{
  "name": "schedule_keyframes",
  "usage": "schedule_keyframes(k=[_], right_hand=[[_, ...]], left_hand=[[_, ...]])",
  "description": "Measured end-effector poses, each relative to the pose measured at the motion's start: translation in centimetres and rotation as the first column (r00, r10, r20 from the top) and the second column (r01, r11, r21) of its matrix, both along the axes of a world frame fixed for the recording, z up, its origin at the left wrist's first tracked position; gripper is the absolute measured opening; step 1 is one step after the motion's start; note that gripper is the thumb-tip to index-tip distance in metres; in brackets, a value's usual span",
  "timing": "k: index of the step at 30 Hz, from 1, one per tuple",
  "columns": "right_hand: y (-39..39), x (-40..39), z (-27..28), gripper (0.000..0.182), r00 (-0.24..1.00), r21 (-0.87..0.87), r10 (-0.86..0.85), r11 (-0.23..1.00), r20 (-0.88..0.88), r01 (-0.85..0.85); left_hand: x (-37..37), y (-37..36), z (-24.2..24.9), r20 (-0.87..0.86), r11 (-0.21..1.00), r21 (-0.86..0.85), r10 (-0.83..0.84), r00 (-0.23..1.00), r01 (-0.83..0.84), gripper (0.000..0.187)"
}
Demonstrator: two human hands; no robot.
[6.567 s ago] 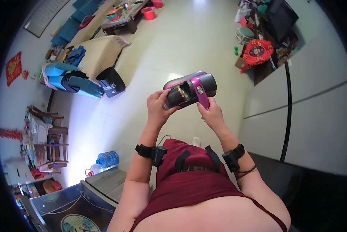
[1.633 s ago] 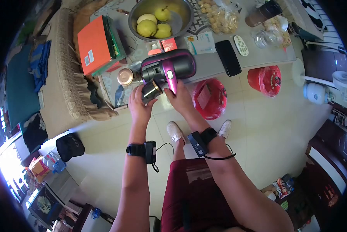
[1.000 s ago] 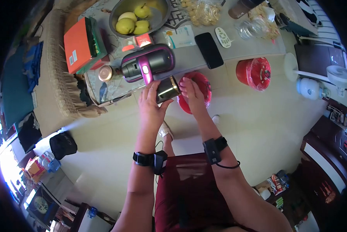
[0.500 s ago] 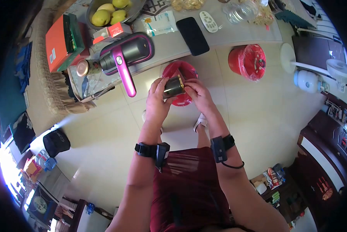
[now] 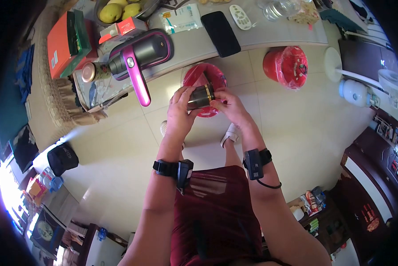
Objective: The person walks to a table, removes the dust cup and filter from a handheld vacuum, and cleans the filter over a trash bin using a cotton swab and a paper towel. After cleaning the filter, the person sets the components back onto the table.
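My left hand [image 5: 180, 104] is wrapped round a dark see-through canister [image 5: 199, 98] with a gold band and a black end, held on its side. At the black end, the fingers of my right hand [image 5: 229, 106] are closed on its rim. A red waste bin [image 5: 220, 76] with a plastic liner stands on the floor directly below the canister. On the table to the left lies a grey handheld vacuum cleaner [image 5: 151, 51] with a magenta handle [image 5: 137, 82].
The table [image 5: 252, 41] also bears a black phone [image 5: 221, 34], a white remote [image 5: 240, 17], a packet [image 5: 181, 19], a bowl of yellow fruit [image 5: 148, 9], boxes [image 5: 63, 46] and a lidded jar [image 5: 89, 72]. A second red bin [image 5: 276, 66] and a fan [image 5: 363, 77] stand to the right.
The view has shifted slightly, so the table sits higher. The canister's black end shows more clearly beyond the gold band; both hands keep hold of it.
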State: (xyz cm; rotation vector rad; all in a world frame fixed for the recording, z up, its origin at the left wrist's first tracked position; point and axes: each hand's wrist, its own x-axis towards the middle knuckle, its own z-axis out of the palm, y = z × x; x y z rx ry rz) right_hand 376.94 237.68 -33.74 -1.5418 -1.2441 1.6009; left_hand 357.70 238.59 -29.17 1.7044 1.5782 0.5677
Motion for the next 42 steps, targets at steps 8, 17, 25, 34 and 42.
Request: schedule_keyframes(k=[8, 17, 25, 34, 42], right_hand=[[0.6, 0.4, 0.8, 0.025, 0.999, -0.115, -0.042, 0.993, -0.034, 0.038], [0.4, 0.6, 0.3, 0.026, 0.992, -0.215, -0.109, 0.972, -0.057, 0.094], [-0.7, 0.8, -2.0, 0.029, 0.976, -0.224, -0.206, 0.957, -0.067, 0.186], [-2.3, 0.5, -6.4, 0.026, 0.968, -0.170, -0.251, 0.953, 0.016, 0.250], [-4.1, 0.5, -13.9, 0.030, 0.851, 0.221, -0.221, 0.967, 0.476, 0.128]], left_hand=[[-0.4, -0.1, -1.0, 0.041, 0.999, -0.011, 0.043, 0.998, -0.043, 0.071], [-1.3, -0.6, -2.2, 0.124, 0.994, -0.001, 0.106, 0.987, -0.107, 0.070], [-2.1, -2.3, -4.1, 0.111, 0.978, -0.068, 0.202, 0.973, -0.196, 0.069], [-2.0, -5.7, -8.5, 0.118, 0.964, -0.066, 0.265, 0.957, -0.258, 0.069], [-1.8, -8.1, -12.0, 0.160, 0.938, -0.112, 0.343, 0.926, -0.328, 0.068]])
